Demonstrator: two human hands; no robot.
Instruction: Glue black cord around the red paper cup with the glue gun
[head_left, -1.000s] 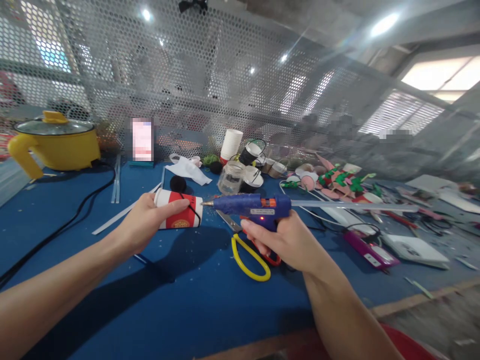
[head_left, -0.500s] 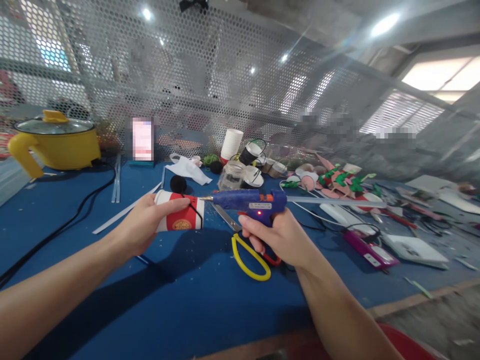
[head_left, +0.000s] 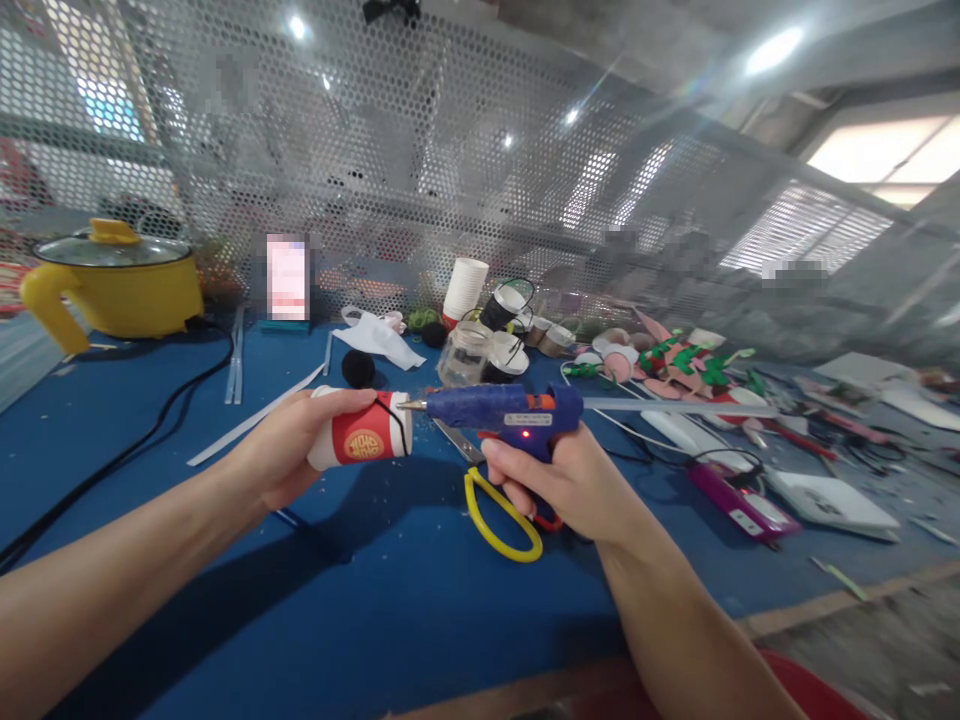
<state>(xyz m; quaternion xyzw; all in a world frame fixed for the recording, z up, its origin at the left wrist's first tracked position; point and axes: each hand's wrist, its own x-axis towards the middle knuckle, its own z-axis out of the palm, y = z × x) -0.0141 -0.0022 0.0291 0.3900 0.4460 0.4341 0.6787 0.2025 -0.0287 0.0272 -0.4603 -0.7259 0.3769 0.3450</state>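
Note:
My left hand (head_left: 289,445) is closed around a red and white paper cup (head_left: 367,440), held on its side above the table. Black cord (head_left: 392,418) runs across the cup near its right end. In my right hand (head_left: 559,475) is a blue hot glue gun (head_left: 495,405), its red light lit and a long clear glue stick (head_left: 682,405) sticking out the back. The metal nozzle points left and is at the cup's right end, by the cord; whether it touches cannot be told. Below the gun lie scissors (head_left: 499,530) with yellow and red handles, partly hidden by my right hand.
Behind the cup is a black yarn ball (head_left: 358,368). A clear jar (head_left: 465,352) and stacked paper cups (head_left: 465,290) stand further back. A yellow pot (head_left: 142,295) is at left, a lit phone (head_left: 288,278) near the mesh, a purple power strip (head_left: 742,500) at right.
The cup has rolled slightly in my left hand, so its gold emblem shows more fully. The glue gun has shifted a little right and down with my right hand.

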